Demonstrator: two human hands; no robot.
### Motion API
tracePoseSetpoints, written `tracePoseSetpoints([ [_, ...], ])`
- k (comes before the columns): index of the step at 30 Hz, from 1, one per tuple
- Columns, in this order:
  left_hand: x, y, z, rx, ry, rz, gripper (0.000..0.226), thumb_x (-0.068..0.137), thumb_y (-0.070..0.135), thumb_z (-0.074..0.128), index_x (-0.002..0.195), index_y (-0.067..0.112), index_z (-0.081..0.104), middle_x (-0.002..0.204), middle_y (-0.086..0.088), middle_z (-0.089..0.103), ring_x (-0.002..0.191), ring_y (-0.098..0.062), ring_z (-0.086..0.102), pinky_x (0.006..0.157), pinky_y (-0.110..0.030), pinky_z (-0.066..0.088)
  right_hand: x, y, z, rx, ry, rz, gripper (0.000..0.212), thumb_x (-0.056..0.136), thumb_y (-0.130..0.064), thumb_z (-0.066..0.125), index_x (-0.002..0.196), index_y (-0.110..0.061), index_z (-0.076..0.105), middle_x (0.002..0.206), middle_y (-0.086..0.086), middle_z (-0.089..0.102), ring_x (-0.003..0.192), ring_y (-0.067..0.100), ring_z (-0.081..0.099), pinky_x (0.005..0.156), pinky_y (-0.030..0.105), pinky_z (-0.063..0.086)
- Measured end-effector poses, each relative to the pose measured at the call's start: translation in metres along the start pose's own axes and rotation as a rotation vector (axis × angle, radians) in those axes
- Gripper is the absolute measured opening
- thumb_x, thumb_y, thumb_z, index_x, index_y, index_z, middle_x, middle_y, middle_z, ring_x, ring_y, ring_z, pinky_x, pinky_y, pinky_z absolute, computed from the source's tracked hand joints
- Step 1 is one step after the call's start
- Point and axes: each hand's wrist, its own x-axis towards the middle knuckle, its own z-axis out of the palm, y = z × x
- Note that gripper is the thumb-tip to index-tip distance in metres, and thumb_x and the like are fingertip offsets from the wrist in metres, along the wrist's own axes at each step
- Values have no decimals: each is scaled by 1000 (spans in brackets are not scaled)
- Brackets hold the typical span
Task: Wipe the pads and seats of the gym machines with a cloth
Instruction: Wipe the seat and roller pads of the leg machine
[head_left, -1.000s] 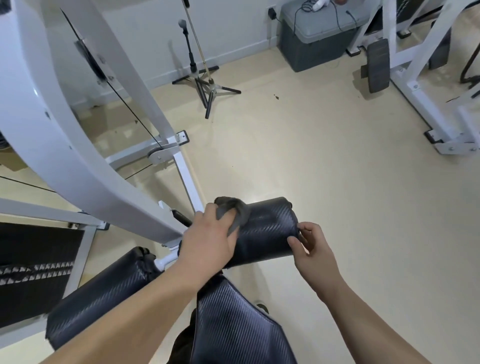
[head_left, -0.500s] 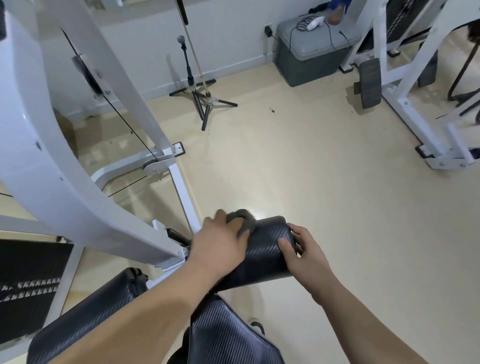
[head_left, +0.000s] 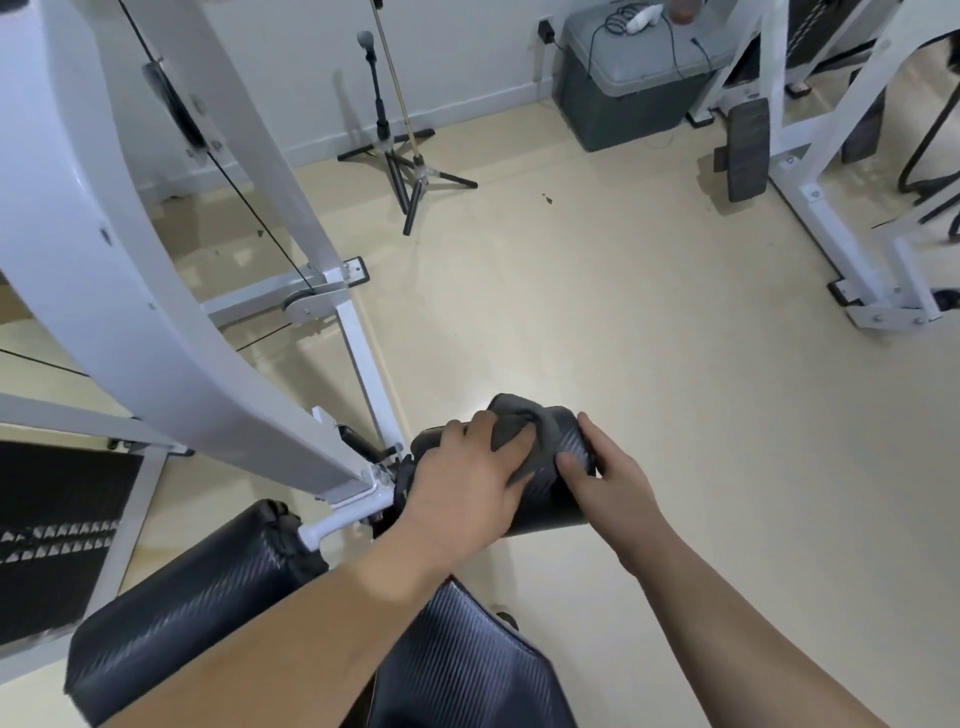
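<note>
Head view shows the grey cloth (head_left: 519, 428) bunched on top of the roller pad (head_left: 550, 501), towards its far side, with the left hand (head_left: 467, 493) clamped over it, fingers gathering the fabric against the vinyl; the right hand (head_left: 608, 483) grasps the same pad's outer end, thumb on top and fingers wrapped round it, steadying it, I'd guess. That cloth looks soft, limp and very light, so it wants a full palm over it rather than a pinch, or it will ruck up. The pad looks like foam under ribbed black vinyl: it should give a little, may turn on its bar, and is best held at the free end. Beside the pad, across the white bar (head_left: 332, 525), sits a second roller pad (head_left: 197, 597), and the seat (head_left: 467, 665) lies nearer the person. Well beyond the pad, a grey lidded box (head_left: 623, 104) stands shut with cables (head_left: 670, 31) and a small white gadget (head_left: 641, 15) on top; what is inside I cannot tell
</note>
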Motion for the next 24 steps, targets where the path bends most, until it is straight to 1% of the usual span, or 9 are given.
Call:
tracePoseSetpoints([
  [5, -20, -47, -15, 0, -77, -350, 42, 103, 49, 43, 142, 34, 47, 120, -9, 46, 104, -33, 55, 79, -44, 56, 6, 4, -1, -168, 28, 3, 59, 99, -43, 63, 155, -45, 43, 152, -19, 52, 140, 9, 47, 110, 24, 36],
  [8, -8, -13, -18, -19, -18, -290, 39, 101, 44, 47, 137, 31, 50, 122, -11, 48, 100, -35, 54, 72, -43, 53, 23, -7, -3, -289, 34, 61, 63, 92, -63, 57, 152, -51, 44, 153, -20, 51, 141, 15, 49, 114, 36, 42],
  [10, 0, 22, -10, 6, -32, -178, 53, 94, 36, 56, 144, 27, 44, 127, -14, 48, 99, -36, 52, 67, -41, 51, 37, -17, -3, -321, 12, 126, 70, 81, -73, 57, 147, -52, 49, 149, -19, 56, 133, 19, 55, 106, 45, 51],
  [13, 1, 46, -1, 4, -64, -103, 71, 88, 34, 65, 152, 24, 35, 130, -16, 46, 100, -36, 50, 64, -41, 51, 53, -28, -2, -176, -29, 220, 66, 83, -64, 68, 145, -42, 56, 129, -11, 66, 112, 22, 64, 87, 47, 61],
  [15, -15, 33, 0, 6, -58, 9, 69, 90, 36, 63, 152, 30, 34, 127, -13, 46, 97, -34, 47, 62, -40, 52, 55, -30, -1, -152, -45, 252, 64, 86, -61, 70, 145, -40, 57, 124, -11, 67, 108, 21, 64, 85, 47, 62],
  [17, -38, 5, 2, -3, -85, 43, 68, 91, 35, 59, 152, 35, 29, 129, -10, 42, 101, -33, 47, 65, -41, 54, 54, -29, 1, -197, -25, 262, 69, 80, -69, 67, 144, -42, 58, 130, -15, 65, 110, 21, 64, 85, 49, 63],
  [20, -61, -40, -6, -48, -63, -197, 60, 96, 35, 57, 151, 32, 36, 129, -12, 45, 105, -34, 53, 68, -42, 56, 55, -26, 1, -222, -12, 249, 70, 74, -79, 59, 134, -43, 65, 128, -15, 66, 110, 23, 65, 84, 48, 63],
  [22, -55, -47, -12, -76, 10, -320, 48, 100, 38, 54, 146, 28, 48, 122, -13, 49, 99, -33, 57, 66, -40, 52, 52, -25, -2, -146, -11, 255, 57, 87, -72, 57, 123, -29, 68, 120, -5, 69, 106, 23, 66, 84, 46, 61],
  [24, -34, -28, -17, -174, 68, -314, 42, 101, 39, 51, 141, 28, 51, 119, -11, 49, 96, -33, 56, 68, -41, 54, 43, -19, -8, -59, -42, 261, 43, 98, -60, 54, 116, -23, 68, 120, 2, 70, 109, 25, 66, 83, 43, 58],
])
